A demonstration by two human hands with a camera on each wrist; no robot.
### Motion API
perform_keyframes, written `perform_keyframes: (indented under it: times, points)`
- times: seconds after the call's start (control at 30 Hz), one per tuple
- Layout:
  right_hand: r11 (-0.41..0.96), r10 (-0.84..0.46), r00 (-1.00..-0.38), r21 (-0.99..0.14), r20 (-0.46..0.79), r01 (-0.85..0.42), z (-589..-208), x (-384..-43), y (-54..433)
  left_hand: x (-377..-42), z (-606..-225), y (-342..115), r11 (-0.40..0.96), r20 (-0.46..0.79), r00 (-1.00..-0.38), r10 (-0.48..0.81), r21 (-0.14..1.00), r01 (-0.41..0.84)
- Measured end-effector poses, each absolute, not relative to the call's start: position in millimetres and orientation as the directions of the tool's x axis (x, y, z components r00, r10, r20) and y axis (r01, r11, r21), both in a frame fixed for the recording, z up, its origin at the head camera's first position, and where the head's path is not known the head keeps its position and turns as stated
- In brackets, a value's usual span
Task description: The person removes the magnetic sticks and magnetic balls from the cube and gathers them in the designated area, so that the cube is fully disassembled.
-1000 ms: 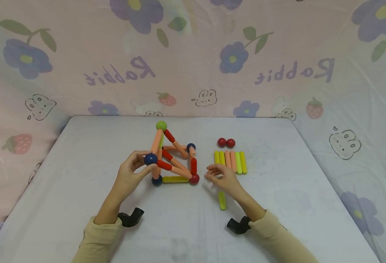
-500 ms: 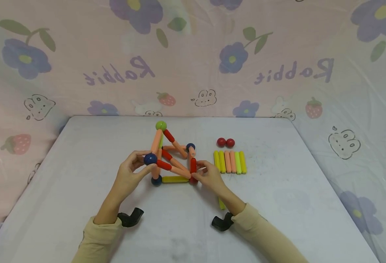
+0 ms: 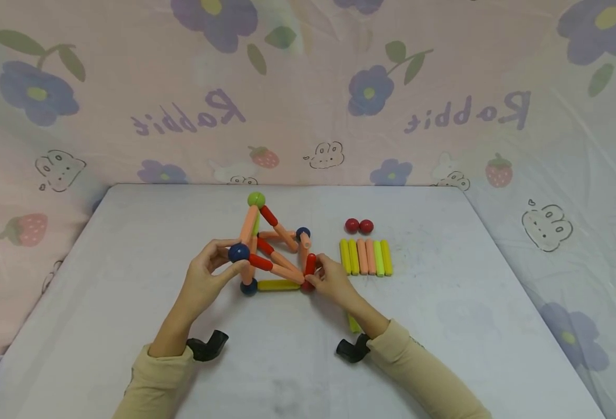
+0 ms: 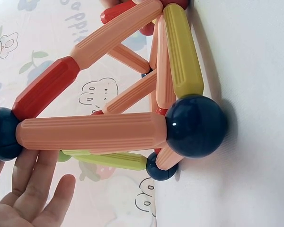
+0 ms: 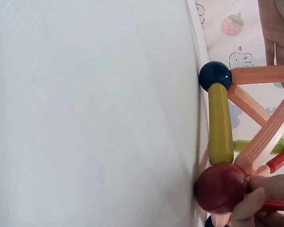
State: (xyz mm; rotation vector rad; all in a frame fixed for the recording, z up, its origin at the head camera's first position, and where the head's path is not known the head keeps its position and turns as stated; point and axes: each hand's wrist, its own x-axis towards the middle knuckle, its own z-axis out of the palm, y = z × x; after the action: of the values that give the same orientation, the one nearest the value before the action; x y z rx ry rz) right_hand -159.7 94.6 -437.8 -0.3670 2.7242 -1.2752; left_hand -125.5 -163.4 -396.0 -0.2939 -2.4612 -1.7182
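Observation:
A frame of magnetic sticks and balls stands on the table. My left hand (image 3: pixel 205 278) holds its raised blue ball (image 3: pixel 239 252) between thumb and fingers. From that ball a peach stick (image 4: pixel 92 131) runs down to a lower blue ball (image 4: pixel 196 126). My right hand (image 3: pixel 335 284) pinches a red stick (image 3: pixel 310 265) just above the red corner ball (image 5: pixel 222 189); its fingers partly hide that ball in the head view. A yellow stick (image 3: pixel 279 285) joins the red ball and the lower blue ball. On top sits a green ball (image 3: pixel 257 200).
Right of the frame lies a row of yellow, peach and green sticks (image 3: pixel 371 257). Behind it are two red balls (image 3: pixel 359 226). A single yellow-green stick (image 3: pixel 353 323) is partly hidden under my right forearm. A patterned cloth (image 3: pixel 297 116) hangs behind the white table (image 3: pixel 444 233).
My right hand has moved left from beside the frame onto the red stick. The stick's top has since tipped slightly right, off the peach stick's end. My left hand stays put.

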Motion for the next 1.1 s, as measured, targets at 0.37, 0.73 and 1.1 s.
perform_keyframes:
  times: [0.37,0.73,1.1]
  points:
    - [0.540,-0.231,-0.971,-0.839,-0.068,-0.070,-430,-156,102,-125,-395,-163,0.343,0.195,-0.977,0.086,0.915,0.213]
    - [0.557,-0.243,-0.949,-0.830,-0.199,0.032,-427,-149,137,-126,-396,-164,0.348,0.194,-0.977,0.084,0.913,0.211]
    - [0.581,-0.277,-0.923,-0.812,-0.269,0.063,-424,-138,184,-126,-396,-164,0.348,0.210,-0.974,0.082,0.910,0.225]
